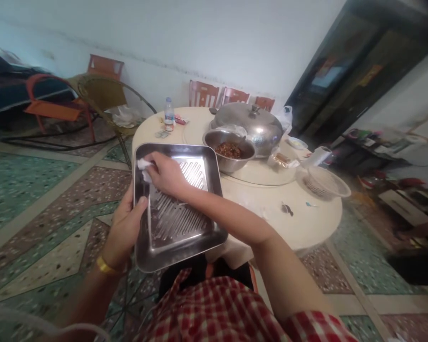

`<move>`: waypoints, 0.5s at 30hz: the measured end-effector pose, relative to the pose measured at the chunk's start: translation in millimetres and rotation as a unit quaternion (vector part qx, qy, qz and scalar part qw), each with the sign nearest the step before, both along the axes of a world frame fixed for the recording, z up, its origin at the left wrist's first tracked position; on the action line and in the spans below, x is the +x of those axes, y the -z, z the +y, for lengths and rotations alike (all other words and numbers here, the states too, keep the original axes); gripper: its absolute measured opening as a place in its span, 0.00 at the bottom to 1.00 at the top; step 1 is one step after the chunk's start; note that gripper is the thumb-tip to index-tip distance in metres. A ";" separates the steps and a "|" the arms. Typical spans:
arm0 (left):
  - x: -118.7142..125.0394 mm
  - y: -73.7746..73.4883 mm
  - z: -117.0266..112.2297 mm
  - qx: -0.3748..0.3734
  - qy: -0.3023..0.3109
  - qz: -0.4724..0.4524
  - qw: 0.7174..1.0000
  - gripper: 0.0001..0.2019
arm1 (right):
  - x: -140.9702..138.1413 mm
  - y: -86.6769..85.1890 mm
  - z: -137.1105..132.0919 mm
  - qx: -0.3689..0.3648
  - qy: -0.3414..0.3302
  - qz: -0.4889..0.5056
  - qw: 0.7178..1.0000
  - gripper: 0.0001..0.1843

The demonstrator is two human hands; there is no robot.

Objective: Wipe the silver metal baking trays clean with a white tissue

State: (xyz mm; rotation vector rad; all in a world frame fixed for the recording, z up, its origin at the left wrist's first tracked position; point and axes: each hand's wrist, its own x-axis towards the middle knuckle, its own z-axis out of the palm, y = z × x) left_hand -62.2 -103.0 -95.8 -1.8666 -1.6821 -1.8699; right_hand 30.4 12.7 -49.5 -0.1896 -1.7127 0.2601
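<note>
Centre-left, your right hand [168,174], pinching crumpled white tissue [143,165], could overpress, tipping the rectangular silvery-metal tray [181,255] (left hand [127,229] gripping it).

- Metal tray [180,223] is gripped at its left rim by left hand [125,227], thumb laid over the edge.
- White wad [144,165] is pinched by right hand [166,174] at tray's far left corner.
- Round table [317,228]: steel bowl [231,165] of brown food [228,150] is set before domed lid [249,121].
- Perforated basket [330,183] is placed at table's right edge.
- Small dark item [287,209] near basket can't be identified, too blurred.
</note>
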 end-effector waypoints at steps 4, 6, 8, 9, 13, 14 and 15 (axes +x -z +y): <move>-9.1 -9.5 -7.5 0.070 -0.022 -0.042 0.996 0.32 | -17.3 27.4 -22.6 0.009 -0.152 -0.051 0.987 0.04; -12.9 -17.5 -13.3 0.118 -0.061 -0.033 0.991 0.30 | -23.0 48.1 -34.0 0.037 -0.190 -0.121 0.974 0.02; -15.5 -24.9 -18.5 0.141 -0.109 -0.025 0.984 0.28 | -23.1 64.4 -43.9 0.075 -0.200 -0.223 0.951 0.01; -16.0 -27.8 -20.4 0.149 -0.130 -0.023 0.980 0.26 | -20.5 68.2 -47.8 0.097 -0.188 -0.261 0.942 0.01; -13.3 -31.6 -20.9 0.150 -0.153 -0.020 0.977 0.19 | 2.0 41.4 -51.6 0.220 -0.013 -0.172 0.960 0.12; -12.6 -30.8 -19.3 0.142 -0.152 -0.019 0.978 0.19 | 7.8 25.9 -48.7 0.265 0.042 -0.131 0.954 0.15; -12.4 -29.6 -17.4 0.133 -0.148 -0.019 0.980 0.20 | 12.8 8.8 -44.2 0.314 0.092 -0.115 0.938 0.18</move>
